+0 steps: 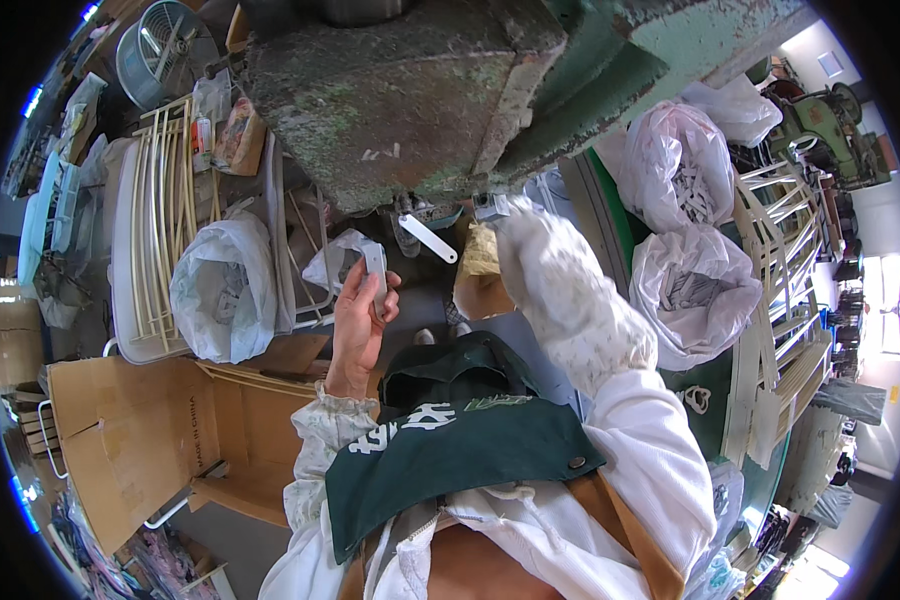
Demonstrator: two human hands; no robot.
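My left hand, bare and closed, grips a small grey metal strip upright between thumb and fingers. Ahead of it, a pale flat metal bar with a rounded end and a small hole sticks out from under the heavy, worn green machine. My right hand, in a stained white glove, reaches up to the machine's underside, beside a small grey metal part. Its fingers run together in the glove, so I cannot tell whether they hold anything. A brown paper-like container is below, between my hands.
A white bag-lined bin with grey pieces stands left. Two more plastic bags, an upper one and a lower one, hold metal strips at right. An open cardboard box lies lower left. Long pale rods lean at left.
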